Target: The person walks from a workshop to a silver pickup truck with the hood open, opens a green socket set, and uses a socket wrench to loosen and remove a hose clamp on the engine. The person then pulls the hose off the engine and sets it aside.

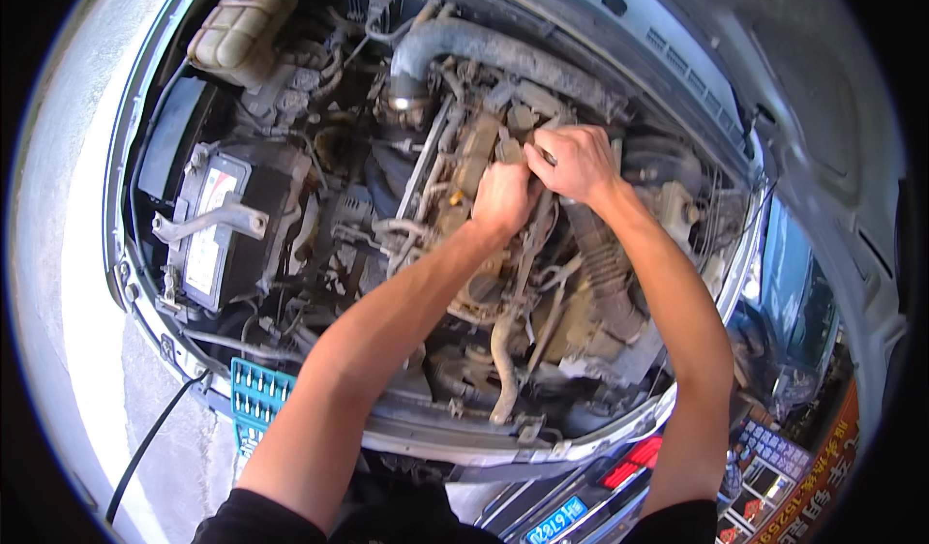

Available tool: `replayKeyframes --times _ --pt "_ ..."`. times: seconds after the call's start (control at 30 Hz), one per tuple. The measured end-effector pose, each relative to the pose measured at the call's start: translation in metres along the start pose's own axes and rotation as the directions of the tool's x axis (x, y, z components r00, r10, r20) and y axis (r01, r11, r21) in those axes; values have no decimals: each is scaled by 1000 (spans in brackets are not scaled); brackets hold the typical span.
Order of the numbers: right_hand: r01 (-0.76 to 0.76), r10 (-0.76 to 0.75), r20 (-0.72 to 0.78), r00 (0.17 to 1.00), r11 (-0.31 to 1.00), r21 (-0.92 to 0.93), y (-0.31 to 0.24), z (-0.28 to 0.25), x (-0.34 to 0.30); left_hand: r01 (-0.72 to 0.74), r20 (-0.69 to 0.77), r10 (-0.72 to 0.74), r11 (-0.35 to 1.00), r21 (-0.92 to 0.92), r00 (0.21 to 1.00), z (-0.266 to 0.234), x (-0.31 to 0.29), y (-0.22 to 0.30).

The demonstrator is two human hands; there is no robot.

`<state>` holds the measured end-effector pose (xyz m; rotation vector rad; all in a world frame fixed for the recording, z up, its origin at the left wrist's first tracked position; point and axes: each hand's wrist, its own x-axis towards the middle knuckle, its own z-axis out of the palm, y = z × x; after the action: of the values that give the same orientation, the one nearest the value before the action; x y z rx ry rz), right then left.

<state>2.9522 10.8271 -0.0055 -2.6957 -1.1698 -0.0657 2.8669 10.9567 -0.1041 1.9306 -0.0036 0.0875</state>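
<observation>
left hand [503, 196] – fist closed on an engine part, part hidden | right hand [578, 162] – curled round a thin dark tool [548, 156], tip hidden | battery [218, 229] well apart

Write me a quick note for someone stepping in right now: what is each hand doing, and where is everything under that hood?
Left hand: closed around a dusty part on top of the engine, mid-bay.
Right hand: right beside it, gripping a slim metal tool pressed to the same spot; its tip is hidden.
Around: battery at the left of the bay, pale coolant tank at the upper left, big grey hose across the top, blue socket tray on the front edge.
Done: hood up, both hands on the part.
Left: the part is still seated; whether it is loose cannot be told.
</observation>
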Motion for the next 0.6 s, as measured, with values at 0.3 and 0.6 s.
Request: replayKeyframes --times 0.3,0.6 --pt "-173 102 355 929 969 175 -9 -52 -27 -52 327 -35 965 255 944 3 10 14" --pt "-165 93 349 932 970 181 -9 -41 -35 -67 405 -58 955 289 913 -13 21 7"
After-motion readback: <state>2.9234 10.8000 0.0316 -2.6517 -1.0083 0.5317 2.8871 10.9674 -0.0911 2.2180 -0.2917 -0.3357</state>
